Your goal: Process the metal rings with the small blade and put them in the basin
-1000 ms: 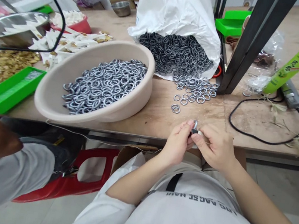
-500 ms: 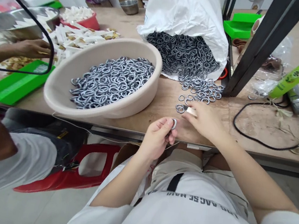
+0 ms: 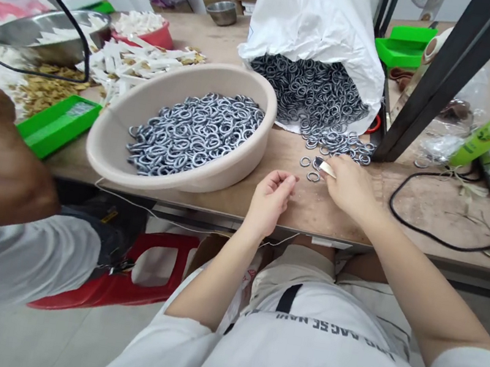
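left hand is curled, contents unclear, apart from the right hand, which pinches a black-tipped white piece. metal rings lie beside it; a plastic basin sits leftward.

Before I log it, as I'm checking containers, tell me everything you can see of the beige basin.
The beige basin is a wide, rounded, plastic-looking bowl with a thick rim. It stands open side up near the front edge of the table, partly filled with loose, shiny grey rings. Neither the left hand nor the right hand touches it.
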A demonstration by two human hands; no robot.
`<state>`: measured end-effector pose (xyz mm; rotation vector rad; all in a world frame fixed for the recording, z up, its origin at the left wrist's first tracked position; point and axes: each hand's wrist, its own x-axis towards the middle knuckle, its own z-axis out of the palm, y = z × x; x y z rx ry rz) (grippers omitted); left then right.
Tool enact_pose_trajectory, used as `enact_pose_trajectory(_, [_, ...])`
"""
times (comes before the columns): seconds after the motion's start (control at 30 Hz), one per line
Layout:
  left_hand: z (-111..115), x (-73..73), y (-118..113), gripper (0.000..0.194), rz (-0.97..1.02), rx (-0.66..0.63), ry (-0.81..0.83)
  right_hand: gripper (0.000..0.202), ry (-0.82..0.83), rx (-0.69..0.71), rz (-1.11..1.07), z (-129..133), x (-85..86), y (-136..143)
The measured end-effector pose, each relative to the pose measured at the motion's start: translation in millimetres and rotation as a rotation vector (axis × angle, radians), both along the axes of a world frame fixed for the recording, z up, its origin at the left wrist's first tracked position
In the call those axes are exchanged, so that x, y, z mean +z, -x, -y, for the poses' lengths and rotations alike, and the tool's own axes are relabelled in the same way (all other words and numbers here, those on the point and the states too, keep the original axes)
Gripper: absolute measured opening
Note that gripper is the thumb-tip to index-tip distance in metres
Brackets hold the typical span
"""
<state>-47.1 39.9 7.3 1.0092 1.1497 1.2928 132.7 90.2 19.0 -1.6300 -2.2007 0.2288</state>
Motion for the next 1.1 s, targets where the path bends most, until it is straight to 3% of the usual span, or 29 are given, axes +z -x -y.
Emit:
enact_pose_trajectory(0.1, [3.1,6.9,-10.1,0.024,-0.387,-0.059,-0.273,0.022,0.094,0.110,-0.229,19.4,5.8,-13.9])
enact_pose_trajectory(0.23, [9.9,14.4,-14.2,0.023,-0.560,-0.197,-0.331,0.025,0.251,0.227,-0.523,41.8,7.7,-20.1])
enact_pose_trajectory(0.37, [12.4,13.5,-15.6,0.032,-0.468,-0.329,-0.210,0.022,0.323,0.207,-0.739,48.6,7.9,-17.7])
enact_pose_trajectory(0.47, [15.0,10.4,-21.6,0.040,-0.228,-0.476,-0.074,0.016,0.335,0.221,-0.914,52.8,8.0,-15.2])
enact_pose_trajectory(0.53, [19.1,8.5,-28.6,0.041,-0.025,-0.455,0.006,0.020,0.275,0.186,-0.987,59.6,7.1,-13.9])
enact_pose_trajectory(0.67, [31.3,7.3,-44.2,0.039,0.194,-0.360,0.110,0.035,0.128,0.101,-0.945,73.1,2.5,-14.4])
enact_pose_trajectory(0.8, [40.7,10.7,-52.6,0.040,0.250,-0.391,0.123,0.032,0.213,0.144,-1.037,72.7,-2.0,-20.3])
enact_pose_trajectory(0.87, [42.0,13.1,-53.6,0.040,0.288,-0.385,0.135,0.035,0.179,0.156,-1.011,74.0,-2.0,-23.5])
enact_pose_trajectory(1.0, [41.3,15.8,-53.7,0.040,0.353,-0.330,0.176,0.035,-0.026,0.229,-0.721,89.0,2.5,-25.3])
enact_pose_trajectory(1.1, [41.6,15.8,-54.6,0.041,0.379,-0.301,0.187,0.035,-0.076,0.257,-0.528,98.4,5.9,-24.6])
